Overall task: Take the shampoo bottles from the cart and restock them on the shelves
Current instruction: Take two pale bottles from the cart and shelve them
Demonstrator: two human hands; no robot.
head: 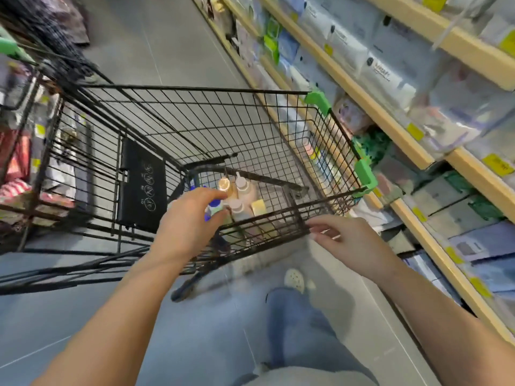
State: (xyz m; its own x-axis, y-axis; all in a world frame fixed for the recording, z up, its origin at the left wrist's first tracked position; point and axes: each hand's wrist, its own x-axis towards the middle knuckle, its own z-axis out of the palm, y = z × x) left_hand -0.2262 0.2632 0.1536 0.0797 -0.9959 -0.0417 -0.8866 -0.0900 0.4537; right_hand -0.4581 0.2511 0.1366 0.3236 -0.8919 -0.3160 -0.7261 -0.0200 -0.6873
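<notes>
A black wire shopping cart with green corner guards stands in the aisle. At its bottom near end stand several shampoo bottles: pale peach ones with clear caps, one with a gold cap, and a white bottle with a blue cap. My left hand reaches over the cart's near rim, fingers spread just above the blue-capped bottle, holding nothing. My right hand hovers at the cart's near right corner, fingers loosely extended, empty. The shelves run along the right.
The wooden shelves on the right hold white and pale packaged goods with yellow price tags. A rusty rack with red items stands at the left. My leg in jeans and a pale shoe are below the cart. Grey floor stretches ahead.
</notes>
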